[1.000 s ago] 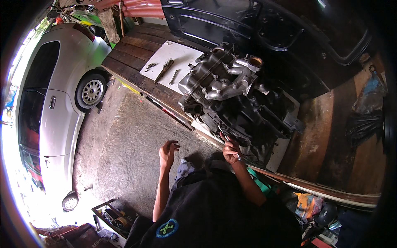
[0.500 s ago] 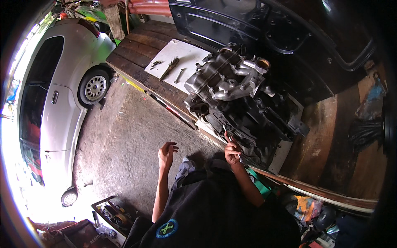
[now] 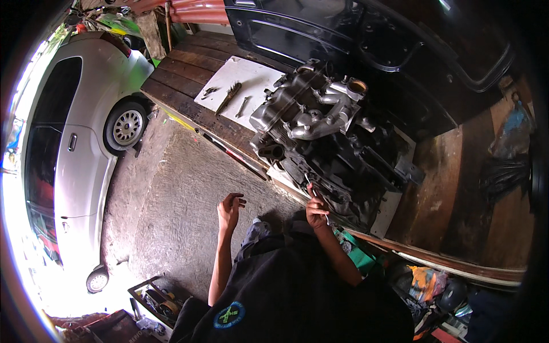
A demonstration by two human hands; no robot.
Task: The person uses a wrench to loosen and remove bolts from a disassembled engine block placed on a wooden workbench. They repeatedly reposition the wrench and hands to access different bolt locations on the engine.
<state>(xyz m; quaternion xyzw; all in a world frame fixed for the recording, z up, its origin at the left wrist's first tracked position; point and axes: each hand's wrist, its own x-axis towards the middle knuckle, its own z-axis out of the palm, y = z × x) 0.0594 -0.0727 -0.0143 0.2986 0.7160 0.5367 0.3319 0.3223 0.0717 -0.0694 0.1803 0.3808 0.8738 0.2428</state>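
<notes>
My right hand [image 3: 317, 212] is closed around a slim silver wrench [image 3: 309, 182], whose upper end points at the front of the engine. The wrench's other end sticks out below the fingers. Whether its tip touches the engine, I cannot tell. Off to the left, my left hand [image 3: 229, 209] is raised over the floor, fingers loosely bent and apart, holding nothing. The engine [image 3: 286, 106], dark with a silver intake manifold [image 3: 326, 120] on top, sits on the wooden bench. Beside it a white board [image 3: 251, 77] bears a second wrench [image 3: 242, 107] and a brush [image 3: 229, 98].
A black vehicle panel [image 3: 320, 34] leans behind the engine. The wooden bench [image 3: 183, 71] runs along its left. A white car [image 3: 86, 114] stands on the concrete floor [image 3: 177, 188] at left. Near my lower left is a tray of parts [image 3: 157, 300]; a green case [image 3: 353, 251] is at right.
The whole view has shifted slightly. My right hand, still gripping the wrench, is a little lower and nearer to me. The left hand has barely moved.
</notes>
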